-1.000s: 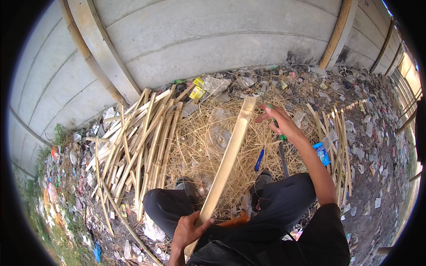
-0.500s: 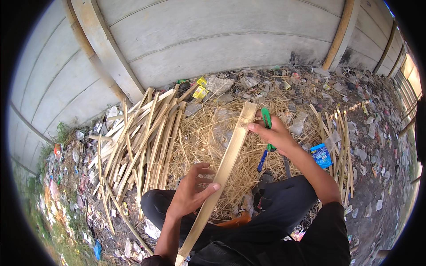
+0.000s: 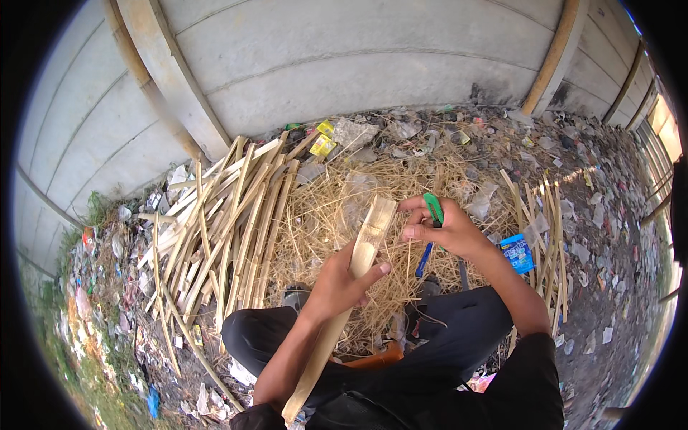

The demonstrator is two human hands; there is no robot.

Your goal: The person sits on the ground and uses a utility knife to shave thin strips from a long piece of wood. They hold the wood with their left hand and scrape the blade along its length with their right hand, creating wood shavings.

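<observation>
A split bamboo strip (image 3: pixel 321 358) slants from my lap up over the straw, with a notched node near its upper end. My left hand (image 3: pixel 337 288) is closed round it below that node, thumb across the face. My right hand (image 3: pixel 457 231) is just right of the strip's upper end, apart from it, fingertips bent inward. Held in this hand is a green utility knife (image 3: pixel 433 206), standing up between the fingers. Beneath, a blue pen-like tool (image 3: pixel 423 261) lies over the straw, partly hidden by the hand.
Bamboo strips (image 3: pixel 247 222) are heaped at the left, with more strips (image 3: pixel 550 244) at the right beside a blue packet (image 3: pixel 517 252). Straw-like shavings (image 3: pixel 322 215) spread before my crossed legs. Litter covers the ground up to a concrete wall (image 3: pixel 358 79).
The bamboo strip has come down toward me. My left hand has moved up it and closed round it. My right hand has let go of the strip's upper end, keeping the green knife.
</observation>
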